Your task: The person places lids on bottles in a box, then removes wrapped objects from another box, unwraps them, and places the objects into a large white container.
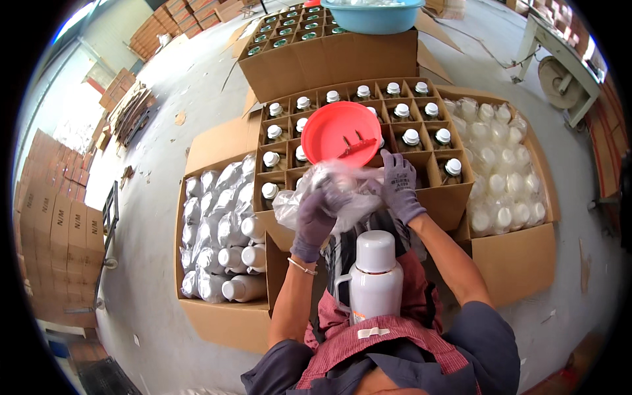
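A crumpled clear plastic bag is stretched between my gloved hands, partly smeared by motion. My left hand is closed on its left side. My right hand pinches its right edge, fingers pointing up beside a red basin. Upright against my lap stands a white thermos jug with its handle to the left. The red basin rests on a divided carton of white-capped bottles. In it lies a small red object with two dark prongs; its kind is unclear.
An open carton at left holds bagged silver-white jugs. Another carton at right contains clear-wrapped, pale round-topped items. Farther ahead, a light blue basin tops a carton of green-topped bottles. Stacked boxes stand far left; a machine table stands far right.
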A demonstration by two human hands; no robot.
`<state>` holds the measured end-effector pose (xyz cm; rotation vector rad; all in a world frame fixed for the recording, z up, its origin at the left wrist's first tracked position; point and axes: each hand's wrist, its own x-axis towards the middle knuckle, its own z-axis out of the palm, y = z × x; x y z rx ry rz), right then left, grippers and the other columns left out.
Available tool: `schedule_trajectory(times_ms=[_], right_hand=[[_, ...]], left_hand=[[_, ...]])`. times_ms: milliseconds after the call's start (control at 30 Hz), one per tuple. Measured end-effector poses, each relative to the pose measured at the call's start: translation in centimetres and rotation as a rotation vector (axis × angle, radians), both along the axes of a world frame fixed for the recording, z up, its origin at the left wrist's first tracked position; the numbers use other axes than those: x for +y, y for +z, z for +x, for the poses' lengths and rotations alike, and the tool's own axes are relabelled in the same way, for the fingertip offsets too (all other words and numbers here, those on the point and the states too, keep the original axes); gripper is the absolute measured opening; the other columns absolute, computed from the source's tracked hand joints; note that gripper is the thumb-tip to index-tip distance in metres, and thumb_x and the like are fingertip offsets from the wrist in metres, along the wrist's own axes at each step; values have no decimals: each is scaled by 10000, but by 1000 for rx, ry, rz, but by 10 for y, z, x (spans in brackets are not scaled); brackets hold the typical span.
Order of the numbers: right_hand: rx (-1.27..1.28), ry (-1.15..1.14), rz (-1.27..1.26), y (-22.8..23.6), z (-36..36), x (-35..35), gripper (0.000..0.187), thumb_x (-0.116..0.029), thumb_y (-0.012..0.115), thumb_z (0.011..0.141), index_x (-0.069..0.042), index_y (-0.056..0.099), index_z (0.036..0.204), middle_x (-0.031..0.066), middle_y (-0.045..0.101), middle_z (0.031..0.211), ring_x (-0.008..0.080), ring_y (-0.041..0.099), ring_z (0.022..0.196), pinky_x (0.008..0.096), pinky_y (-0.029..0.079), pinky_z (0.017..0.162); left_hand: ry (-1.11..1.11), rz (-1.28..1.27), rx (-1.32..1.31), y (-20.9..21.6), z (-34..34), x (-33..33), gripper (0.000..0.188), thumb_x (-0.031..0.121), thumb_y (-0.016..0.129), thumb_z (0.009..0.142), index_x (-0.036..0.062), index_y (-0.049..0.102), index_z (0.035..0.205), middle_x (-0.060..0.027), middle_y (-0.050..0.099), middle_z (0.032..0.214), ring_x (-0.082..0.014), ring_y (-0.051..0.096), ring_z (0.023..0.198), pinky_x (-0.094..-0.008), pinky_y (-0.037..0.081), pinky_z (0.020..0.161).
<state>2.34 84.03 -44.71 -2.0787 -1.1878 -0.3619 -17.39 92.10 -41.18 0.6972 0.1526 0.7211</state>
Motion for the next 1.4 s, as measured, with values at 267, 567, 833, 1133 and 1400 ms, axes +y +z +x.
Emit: schedule_trajectory(times_ms=[267,567,833,1133,1400], right_hand=[[719,204,342,-64,-7,-63,158,-31,635,786,-14,556,921,114,554,901,233,566,863,311,460,772],[273,496,-5,-39,-98,-227,183,-117,662,712,-63,535,832,144,534,998,351,541,977,477,454,836],[255,952,-448,-42,-123,-289,153,-203,610,750,-95,602,857,91,590,949,296,563,1009,440,428,933],[327,799,-228,-69,-128,-312,180,-248,629,805,-105,616,914,97,605,1010,304,570,1051,431,441,934],[578,308,-31,-41,-6,-314,295,-190,638,866,-50,604,1124,148,608,1110,297,593,1029,399,468,915]], left_hand=[[-325,399,866,-32,-74,-12,305,212,527,929,-15,655,1089,-19,639,892,-112,588,884,-249,473,806],[-207,36,606,-61,-163,-107,284,213,601,886,-35,667,1008,-65,632,1038,-154,592,953,-295,459,862],[-613,388,947,-40,-248,-106,344,174,587,918,-27,589,1197,-100,640,1122,-176,597,1030,-315,491,886],[-397,1636,915,-77,-205,-59,260,82,665,800,32,607,1048,-143,664,924,-309,630,851,-378,508,756],[-563,1439,1153,-9,-183,-66,89,25,580,796,19,634,866,-150,667,839,-264,666,833,-352,510,703]])
